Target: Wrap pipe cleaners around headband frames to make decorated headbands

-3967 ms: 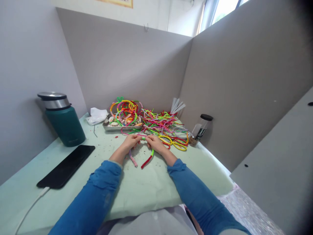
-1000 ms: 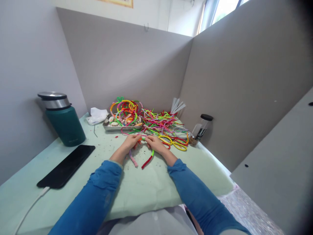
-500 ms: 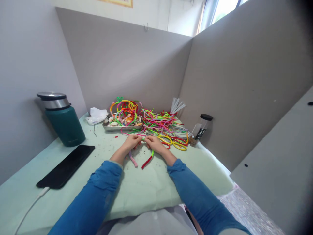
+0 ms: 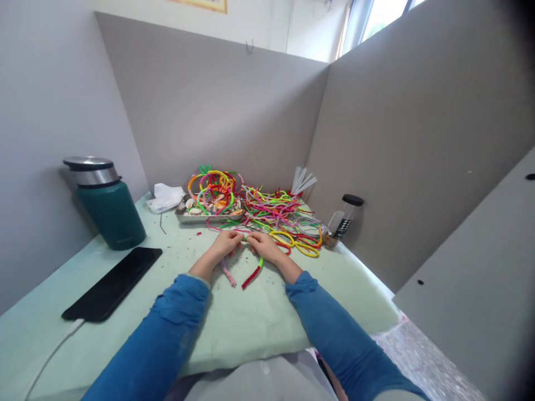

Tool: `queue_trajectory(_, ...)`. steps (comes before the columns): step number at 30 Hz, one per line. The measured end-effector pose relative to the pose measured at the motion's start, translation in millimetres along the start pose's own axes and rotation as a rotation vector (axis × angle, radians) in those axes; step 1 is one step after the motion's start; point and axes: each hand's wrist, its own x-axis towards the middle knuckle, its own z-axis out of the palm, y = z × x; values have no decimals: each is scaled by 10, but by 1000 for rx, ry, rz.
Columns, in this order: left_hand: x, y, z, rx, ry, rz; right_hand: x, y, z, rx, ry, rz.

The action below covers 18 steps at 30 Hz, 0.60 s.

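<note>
Between my two hands is a curved band wound with fuzzy pipe cleaner (image 4: 252, 276), its ends hanging down toward me. One end is pink and lilac, the other red with bright green above it. My left hand (image 4: 227, 243) pinches the band just left of a green stretch at its top. Close beside it, my right hand (image 4: 263, 245) pinches the same band from the right. The fingertips nearly meet, and much of the band is hidden behind the hands.
Behind the hands stand a metal tray (image 4: 209, 219) of shells and colourful hoops and a heap of pipe cleaners (image 4: 276, 206). A teal bottle (image 4: 111, 214) and a charging phone (image 4: 112, 284) are at left. A black-lidded jar (image 4: 345, 223) stands at right by the partition.
Almost nothing differs. The fingers shift very slightly at the green stretch of the band, while both arms stay in place.
</note>
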Motion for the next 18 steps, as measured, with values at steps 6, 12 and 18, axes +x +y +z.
queue_trajectory(6,11,-22,-5,-5,-7,9,0,9,4,1,-4,0)
queue_trajectory(12,30,-46,-4,-50,-14,17,0,3,1,7,-7,-4)
queue_trajectory(18,48,-58,-6,-95,-33,16,3,-7,5,15,4,10)
